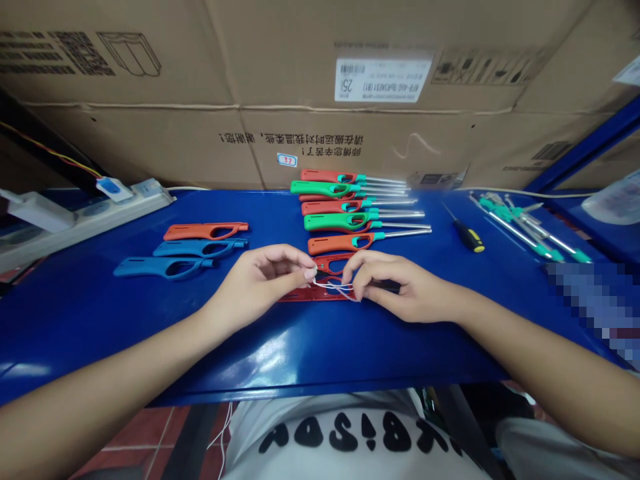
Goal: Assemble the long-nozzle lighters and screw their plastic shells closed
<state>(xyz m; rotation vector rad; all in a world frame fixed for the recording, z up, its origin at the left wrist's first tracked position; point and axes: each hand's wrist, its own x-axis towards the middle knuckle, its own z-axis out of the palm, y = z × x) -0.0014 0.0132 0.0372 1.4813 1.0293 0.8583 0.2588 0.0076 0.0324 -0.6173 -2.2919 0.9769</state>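
Observation:
Thin white wires [333,286] stretch between my two hands. My left hand [273,277] pinches their left end between thumb and fingertips, with a small pale bit at the tip. My right hand [403,287] is closed on the right end of the wires. A dark piece [387,286] shows by the right palm; what it is I cannot tell. Beneath my hands lie two red lighter shell halves [300,294], partly covered by my fingers. Just beyond, assembled orange and green gas lighters [345,244] lie in a row, metal tubes pointing right.
Blue and orange empty lighter shells [165,268] lie at left, near a power strip [95,217]. A black-and-yellow screwdriver [469,237] and several metal tubes with green ends [530,230] are at right. Cardboard boxes [280,73] wall off the blue table's [240,360] back.

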